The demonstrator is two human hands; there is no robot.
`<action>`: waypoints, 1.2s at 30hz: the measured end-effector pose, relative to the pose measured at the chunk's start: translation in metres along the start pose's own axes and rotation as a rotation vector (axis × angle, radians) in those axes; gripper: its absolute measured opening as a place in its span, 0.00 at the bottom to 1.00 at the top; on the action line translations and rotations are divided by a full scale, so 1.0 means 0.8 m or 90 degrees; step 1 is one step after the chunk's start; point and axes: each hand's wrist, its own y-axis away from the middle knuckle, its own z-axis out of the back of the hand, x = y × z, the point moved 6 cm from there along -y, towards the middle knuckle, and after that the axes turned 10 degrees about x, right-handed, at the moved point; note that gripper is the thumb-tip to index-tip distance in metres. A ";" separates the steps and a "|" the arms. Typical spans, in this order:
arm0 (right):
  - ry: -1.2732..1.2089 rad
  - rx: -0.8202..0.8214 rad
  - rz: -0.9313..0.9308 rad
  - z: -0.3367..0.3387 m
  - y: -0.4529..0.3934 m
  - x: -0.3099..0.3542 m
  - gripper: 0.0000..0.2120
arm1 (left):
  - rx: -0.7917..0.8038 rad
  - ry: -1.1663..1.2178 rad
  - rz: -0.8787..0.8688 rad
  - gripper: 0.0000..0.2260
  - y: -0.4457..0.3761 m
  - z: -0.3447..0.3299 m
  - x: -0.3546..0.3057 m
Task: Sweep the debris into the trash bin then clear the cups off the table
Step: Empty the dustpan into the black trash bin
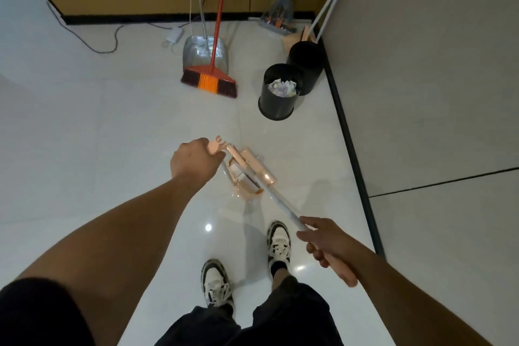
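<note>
The left hand (193, 160) has its fingers wrapped round the peach handle of a dustpan (241, 177) low over the floor. Some scraps, maybe paper, lie inside it. The right hand (325, 244) grips a pale broom (278, 202), fingers curled round its stick. Farther right stands a black trash bin (276, 104) with crumpled paper.

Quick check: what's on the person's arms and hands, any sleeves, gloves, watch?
Left hand and right hand are bare: no gloves, rings or watch visible. Both forearms are uncovered; a black short sleeve shows on the left upper arm only.
</note>
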 end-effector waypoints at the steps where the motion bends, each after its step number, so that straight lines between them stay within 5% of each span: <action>1: -0.002 -0.010 0.006 -0.002 0.013 -0.002 0.14 | -0.002 0.018 0.005 0.13 0.005 0.001 0.004; 9: -0.016 -0.104 0.044 0.003 0.051 0.009 0.24 | -0.016 0.023 -0.014 0.14 0.027 0.021 0.024; 20: -0.008 -0.154 0.044 0.055 -0.051 0.067 0.24 | -0.042 -0.078 0.023 0.14 0.005 0.015 0.024; 25: 0.051 -0.062 0.024 0.048 -0.118 0.083 0.22 | -0.071 -0.116 0.023 0.15 -0.031 0.024 0.018; 30: 0.048 0.072 -0.026 0.041 -0.076 0.068 0.25 | -0.045 -0.094 0.022 0.14 -0.036 0.024 -0.003; 36: 0.014 0.054 -0.006 0.042 -0.039 0.066 0.16 | -0.040 -0.101 0.021 0.13 -0.031 0.022 -0.002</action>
